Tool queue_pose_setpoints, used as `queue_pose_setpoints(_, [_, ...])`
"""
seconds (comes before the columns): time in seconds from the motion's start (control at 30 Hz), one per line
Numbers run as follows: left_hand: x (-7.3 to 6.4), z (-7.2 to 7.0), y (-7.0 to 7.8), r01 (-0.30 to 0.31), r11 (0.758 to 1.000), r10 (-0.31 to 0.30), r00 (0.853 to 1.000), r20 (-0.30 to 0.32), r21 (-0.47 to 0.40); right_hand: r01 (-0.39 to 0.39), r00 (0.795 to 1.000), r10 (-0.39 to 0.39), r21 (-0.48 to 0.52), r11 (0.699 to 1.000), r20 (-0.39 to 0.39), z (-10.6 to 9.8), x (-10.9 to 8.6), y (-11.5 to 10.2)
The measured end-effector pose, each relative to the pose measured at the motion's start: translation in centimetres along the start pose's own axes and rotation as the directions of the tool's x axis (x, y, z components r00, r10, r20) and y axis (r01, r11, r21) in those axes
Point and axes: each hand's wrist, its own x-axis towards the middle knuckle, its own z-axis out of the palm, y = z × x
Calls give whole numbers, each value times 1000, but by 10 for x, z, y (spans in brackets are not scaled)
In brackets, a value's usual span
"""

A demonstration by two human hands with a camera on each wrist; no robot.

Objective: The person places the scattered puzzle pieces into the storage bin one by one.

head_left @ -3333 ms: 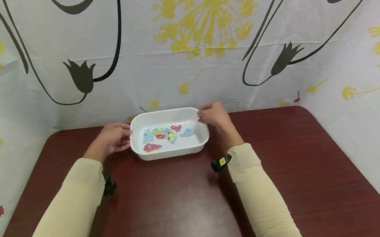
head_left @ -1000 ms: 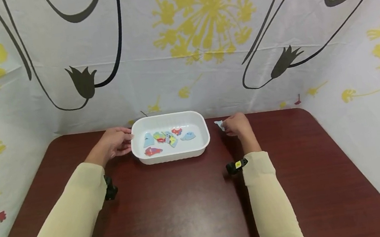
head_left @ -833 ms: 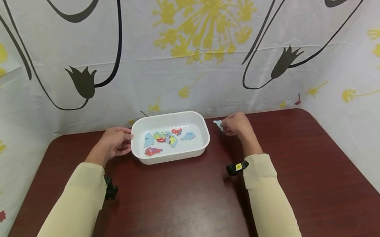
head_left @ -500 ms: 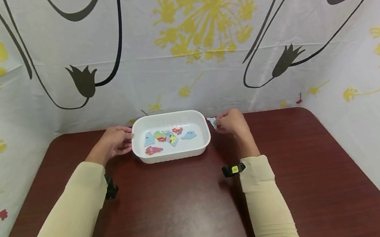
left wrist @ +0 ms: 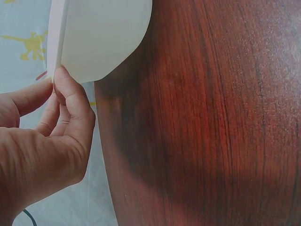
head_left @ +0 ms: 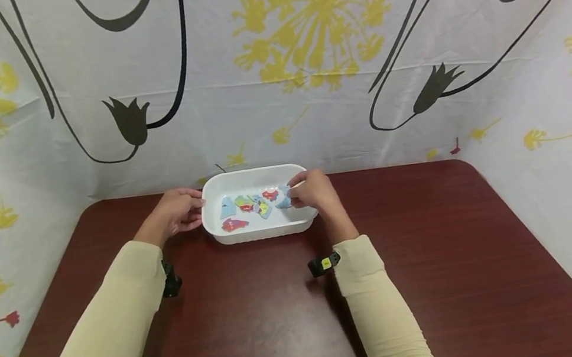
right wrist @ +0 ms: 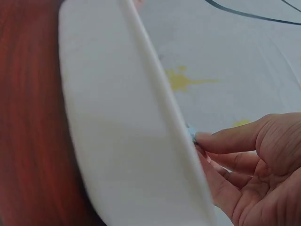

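A white rectangular tray (head_left: 262, 233) with rounded corners stands at the back of the table, holding several flat, irregular picture pieces. Among them are a red-purple piece (head_left: 235, 224), a light blue piece (head_left: 227, 207) and a yellow-and-blue piece (head_left: 263, 207). My left hand (head_left: 177, 209) pinches the tray's left rim between thumb and fingers, as the left wrist view shows up close. Over the tray's right end, my right hand (head_left: 314, 190) pinches a small light blue piece (right wrist: 191, 133). In the right wrist view most of that piece is hidden behind the tray wall.
The dark red wooden table (head_left: 259, 313) reaches back to a patterned white curtain (head_left: 235, 113), which also encloses both sides. A black wrist camera (head_left: 172, 280) sits on the left wrist, another black camera (head_left: 323, 265) on the right.
The right hand left the tray's right rim, took a light blue piece from the table right of it, and has moved left with it over the tray. The left hand stays on the rim.
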Motion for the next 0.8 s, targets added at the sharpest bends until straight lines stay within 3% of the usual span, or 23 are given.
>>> queue_pose_setpoints(0.4, [1, 1, 1, 9, 1000, -8, 1000, -15, 5, 3, 999, -5, 31, 1000, 53, 33, 6, -2])
queue_pose_setpoints(0.6, [2, 2, 2, 12, 1000, -12, 1000, -21, 5, -15, 996, 19, -45, 999, 85, 45, 7, -6])
queue_pose_setpoints(0.8, [3, 1, 0, 12, 1000, -12, 1000, -22, 0, 27, 991, -8, -140, 990, 134, 60, 10, -9])
